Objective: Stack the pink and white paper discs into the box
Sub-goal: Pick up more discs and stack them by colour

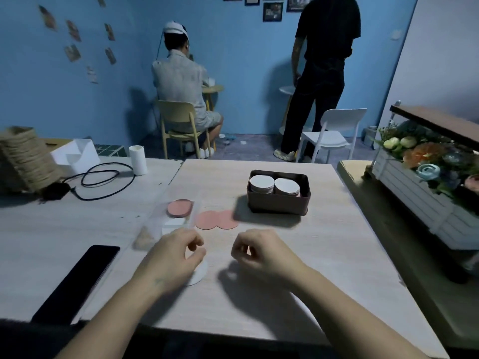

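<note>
A brown box stands at the middle of the table and holds two side-by-side stacks of white discs. To its left lie a small pile of pink discs and two overlapping pink discs. My left hand is curled near the front of the table, its thumb on a white disc that is mostly hidden under the hand. My right hand hovers beside it with fingers curled and nothing in them.
A clear plastic bag lies by the pink pile, over something white. A black phone sits front left, with a cable, paper roll and woven basket beyond. A flower crate stands to the right. Two people and chairs are behind.
</note>
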Action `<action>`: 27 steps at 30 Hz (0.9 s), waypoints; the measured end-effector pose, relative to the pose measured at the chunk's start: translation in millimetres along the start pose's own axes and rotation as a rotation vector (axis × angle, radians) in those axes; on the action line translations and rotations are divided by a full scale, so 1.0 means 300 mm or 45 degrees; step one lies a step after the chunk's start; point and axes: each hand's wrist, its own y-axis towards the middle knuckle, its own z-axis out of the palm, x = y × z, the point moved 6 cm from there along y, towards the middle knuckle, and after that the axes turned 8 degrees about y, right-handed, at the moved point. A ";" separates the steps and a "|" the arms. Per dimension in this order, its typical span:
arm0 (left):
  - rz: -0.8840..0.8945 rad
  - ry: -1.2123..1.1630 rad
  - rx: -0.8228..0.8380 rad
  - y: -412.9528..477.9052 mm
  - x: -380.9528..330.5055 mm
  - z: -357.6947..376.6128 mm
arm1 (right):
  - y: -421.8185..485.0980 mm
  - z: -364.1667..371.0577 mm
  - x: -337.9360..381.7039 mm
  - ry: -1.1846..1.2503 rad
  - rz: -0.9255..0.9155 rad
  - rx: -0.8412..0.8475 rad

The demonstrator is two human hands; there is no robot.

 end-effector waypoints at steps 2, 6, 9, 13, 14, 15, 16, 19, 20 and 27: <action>-0.087 0.018 0.083 -0.057 0.042 0.008 | -0.016 0.052 0.028 0.061 -0.012 -0.012; -0.138 0.323 0.167 -0.118 0.083 0.033 | -0.034 0.098 0.054 0.129 0.016 -0.090; -0.203 0.380 0.216 -0.128 0.087 0.035 | -0.045 0.116 0.045 0.110 0.075 -0.106; -0.191 0.334 0.182 -0.109 0.076 0.024 | -0.048 0.112 0.034 0.066 0.131 -0.089; -0.175 0.322 0.159 -0.107 0.073 0.024 | -0.047 0.108 0.033 0.062 0.151 -0.088; -0.160 0.293 0.135 -0.107 0.073 0.026 | -0.046 0.104 0.030 0.059 0.172 -0.090; -0.134 0.250 0.093 -0.107 0.069 0.026 | -0.045 0.099 0.029 0.060 0.191 -0.099; -0.045 0.149 -0.018 -0.111 0.018 0.020 | -0.048 0.085 0.024 0.226 0.273 -0.123; 0.002 0.126 -0.062 -0.107 -0.011 0.017 | -0.048 0.082 0.023 0.350 0.309 -0.123; 0.117 -0.130 -0.068 0.015 -0.141 0.058 | -0.054 -0.026 -0.059 0.672 0.396 -0.364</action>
